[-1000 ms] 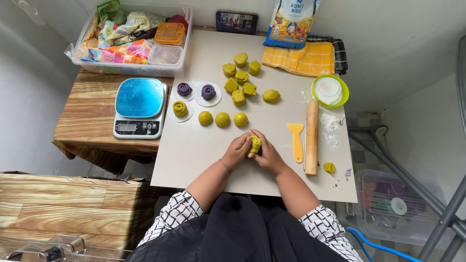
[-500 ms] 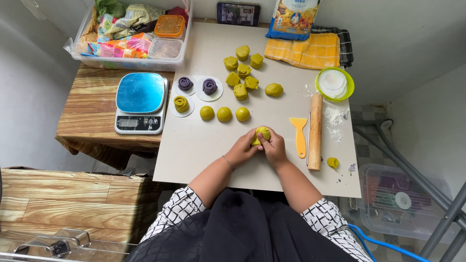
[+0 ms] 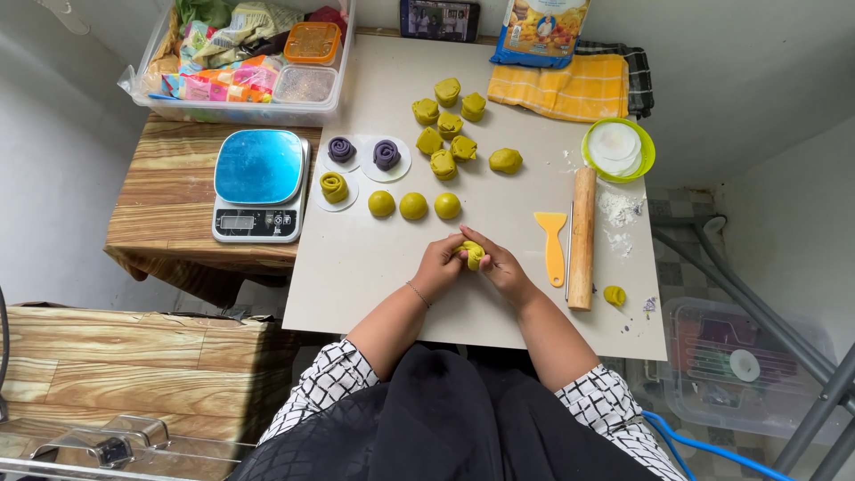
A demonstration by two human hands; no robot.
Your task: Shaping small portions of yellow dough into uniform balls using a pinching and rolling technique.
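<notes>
My left hand (image 3: 439, 265) and my right hand (image 3: 496, 264) meet at the middle of a beige table (image 3: 365, 258), both pinching one yellow-green dough piece (image 3: 471, 254) between the fingertips. Just beyond the hands lie three round yellow-green dough balls (image 3: 413, 206) in a row. Farther back sit several folded yellow-green dough pieces (image 3: 445, 134). To their left, two purple dough spirals (image 3: 364, 153) and one yellow-green spiral (image 3: 334, 187) rest on white paper discs.
A wooden rolling pin (image 3: 582, 237) and a yellow scraper (image 3: 553, 243) lie right of my hands, with a small dough scrap (image 3: 614, 295). A green bowl of white discs (image 3: 618, 149), a kitchen scale (image 3: 260, 184), a clear bin (image 3: 249, 62), a yellow cloth (image 3: 573, 86).
Both hands stay together on the dough piece, working it with the fingertips. The view has shifted slightly; nothing on the table has moved.
</notes>
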